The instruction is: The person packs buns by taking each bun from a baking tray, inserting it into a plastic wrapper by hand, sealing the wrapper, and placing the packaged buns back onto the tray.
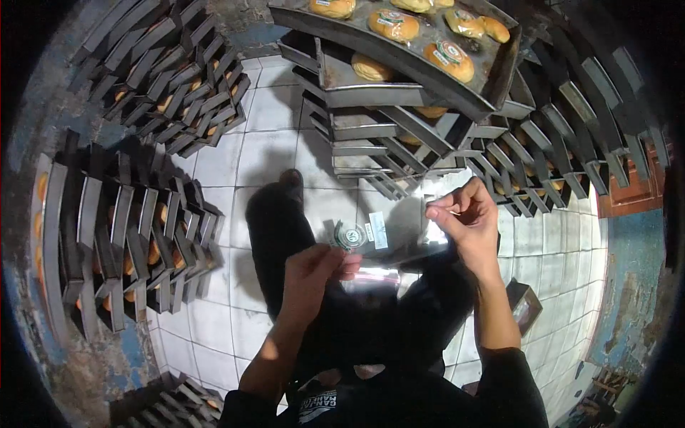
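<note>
Tiled flr (270, 108), bun trays (489, 51); L hand (312, 277), R hand (467, 217): fingers pinched on clr plastic (378, 230)

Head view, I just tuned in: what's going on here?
A person is holding a clear printed plastic bag above their lap, left hand near its round logo, right hand pinching the far side. No bun shows inside it. Ahead, buns in clear wrapping lie on the top baking tray, with more stacked trays to both sides.
</note>
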Demonstrator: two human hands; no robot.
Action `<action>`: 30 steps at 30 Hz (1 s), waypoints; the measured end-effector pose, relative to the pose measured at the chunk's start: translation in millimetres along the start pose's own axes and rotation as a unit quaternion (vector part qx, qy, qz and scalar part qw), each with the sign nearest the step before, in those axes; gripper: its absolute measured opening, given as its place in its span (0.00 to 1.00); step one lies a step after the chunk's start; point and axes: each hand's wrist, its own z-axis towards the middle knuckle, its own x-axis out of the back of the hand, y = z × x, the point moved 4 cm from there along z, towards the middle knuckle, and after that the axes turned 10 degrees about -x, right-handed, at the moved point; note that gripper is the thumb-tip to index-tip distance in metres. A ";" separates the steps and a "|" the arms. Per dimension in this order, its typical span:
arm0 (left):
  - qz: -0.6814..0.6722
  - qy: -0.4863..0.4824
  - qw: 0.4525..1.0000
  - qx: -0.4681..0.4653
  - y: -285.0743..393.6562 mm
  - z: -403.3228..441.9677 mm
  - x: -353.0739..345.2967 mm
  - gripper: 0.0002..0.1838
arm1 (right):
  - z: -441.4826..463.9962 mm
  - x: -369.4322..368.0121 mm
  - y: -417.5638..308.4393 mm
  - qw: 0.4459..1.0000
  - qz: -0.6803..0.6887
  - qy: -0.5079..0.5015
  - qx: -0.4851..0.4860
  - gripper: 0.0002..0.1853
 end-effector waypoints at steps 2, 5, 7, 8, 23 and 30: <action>-0.017 0.025 0.999 -0.010 4.1 4.7 4.1 0.11 | 6.5 -5.6 -12.4 1.000 -0.020 0.000 -0.001 0.24; -0.015 0.030 0.999 -0.038 5.2 12.9 17.4 0.07 | 17.3 -12.1 -49.3 0.987 -0.127 -0.037 0.088 0.18; 0.024 0.098 0.994 -0.047 3.6 15.7 30.2 0.04 | 40.9 -4.2 -93.8 0.944 -0.245 0.012 0.221 0.14; 0.018 0.081 0.995 -0.054 5.4 19.3 29.6 0.04 | 63.3 6.6 -120.6 0.910 -0.283 0.038 0.299 0.12; -0.042 0.143 0.987 -0.069 -18.4 39.2 64.6 0.04 | 475.3 195.9 -167.8 0.629 -0.751 0.201 -0.002 0.34; -0.041 0.161 0.983 -0.075 -16.4 50.1 61.5 0.04 | 499.0 223.1 -157.2 0.605 -0.784 0.140 -0.005 0.27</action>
